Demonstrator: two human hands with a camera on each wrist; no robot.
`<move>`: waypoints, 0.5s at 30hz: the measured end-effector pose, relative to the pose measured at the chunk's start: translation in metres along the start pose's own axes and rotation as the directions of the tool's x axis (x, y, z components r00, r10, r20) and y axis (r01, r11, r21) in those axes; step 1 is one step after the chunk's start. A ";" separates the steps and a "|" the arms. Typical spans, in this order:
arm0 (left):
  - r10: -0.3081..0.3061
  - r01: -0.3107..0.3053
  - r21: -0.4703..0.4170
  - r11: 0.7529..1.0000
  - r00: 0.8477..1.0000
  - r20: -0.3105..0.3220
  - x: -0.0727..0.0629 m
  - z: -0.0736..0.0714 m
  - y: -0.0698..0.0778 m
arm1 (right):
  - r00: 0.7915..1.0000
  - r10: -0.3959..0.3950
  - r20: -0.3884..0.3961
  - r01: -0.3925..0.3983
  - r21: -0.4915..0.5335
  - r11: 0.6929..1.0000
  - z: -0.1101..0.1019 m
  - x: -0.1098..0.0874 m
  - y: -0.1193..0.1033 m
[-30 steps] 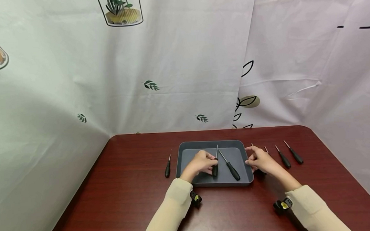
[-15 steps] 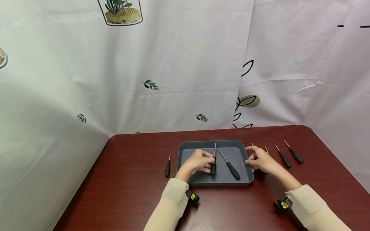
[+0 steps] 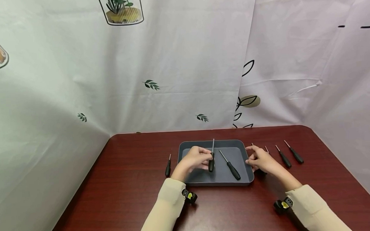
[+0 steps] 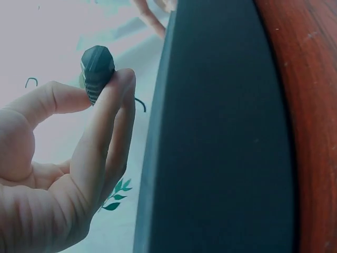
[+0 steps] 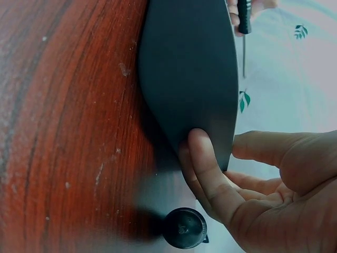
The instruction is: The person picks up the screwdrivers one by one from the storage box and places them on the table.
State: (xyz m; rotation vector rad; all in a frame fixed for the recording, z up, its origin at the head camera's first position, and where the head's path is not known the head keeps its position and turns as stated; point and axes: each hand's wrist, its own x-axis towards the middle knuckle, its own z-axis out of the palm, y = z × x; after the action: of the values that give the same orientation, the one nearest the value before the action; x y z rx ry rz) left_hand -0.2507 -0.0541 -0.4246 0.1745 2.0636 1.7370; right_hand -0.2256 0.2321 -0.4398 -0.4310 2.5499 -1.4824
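My left hand (image 3: 194, 160) pinches the black handle of a screwdriver (image 3: 211, 164) between thumb and fingers, its shaft pointing away from me. In the left wrist view the butt of this screwdriver (image 4: 98, 63) shows above the level of the tray rim. Below it is a grey rectangular tray (image 3: 200, 179), in which a second black-handled screwdriver (image 3: 233, 170) lies at a slant. At the tray's right end, my right hand (image 3: 261, 159) grips the side. The right wrist view shows its fingers (image 5: 202, 150) against the outer wall and the thumb at the rim.
Left of the tray lies a single screwdriver (image 3: 167, 168) on the red-brown table (image 3: 129, 187). Several more are on the right, among them one screwdriver (image 3: 296, 156) farthest out; some are partly hidden by my right hand. A white printed cloth (image 3: 176, 60) hangs behind.
My left hand has moved a little left and away from me, raising the screwdriver with it. The right hand has stayed at the tray's right end, and the tray has not moved.
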 end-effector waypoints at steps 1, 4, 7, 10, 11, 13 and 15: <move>0.001 -0.001 0.002 1.000 1.000 -0.001 0.000 -0.001 0.001 | 1.000 0.000 0.001 0.000 0.000 1.000 0.000 0.000 0.000; 0.002 -0.002 -0.005 1.000 1.000 -0.008 -0.002 -0.004 0.004 | 1.000 0.002 0.002 -0.002 -0.003 1.000 0.000 0.000 0.001; 0.000 0.000 -0.021 1.000 1.000 -0.013 -0.004 -0.007 0.006 | 1.000 0.004 0.004 -0.004 -0.006 1.000 0.000 0.000 0.001; 0.005 -0.006 -0.027 1.000 1.000 -0.017 -0.006 -0.011 0.007 | 1.000 0.005 0.005 -0.004 -0.008 1.000 0.000 0.000 0.001; 0.006 -0.006 -0.027 1.000 1.000 -0.019 -0.006 -0.012 0.007 | 1.000 0.004 0.005 -0.004 -0.008 1.000 0.000 0.001 0.001; 0.010 -0.011 -0.026 1.000 1.000 -0.022 -0.008 -0.015 0.008 | 1.000 0.003 0.004 -0.003 -0.009 1.000 0.000 0.001 0.001; 0.013 -0.014 -0.030 0.999 1.000 -0.025 -0.009 -0.018 0.008 | 1.000 0.003 0.004 -0.003 -0.009 1.000 0.000 0.001 0.002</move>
State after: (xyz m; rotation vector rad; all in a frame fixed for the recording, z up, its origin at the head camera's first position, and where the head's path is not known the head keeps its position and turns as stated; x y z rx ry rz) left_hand -0.2510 -0.0724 -0.4125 0.1591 2.0571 1.7856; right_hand -0.2268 0.2325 -0.4411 -0.4306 2.5535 -1.4685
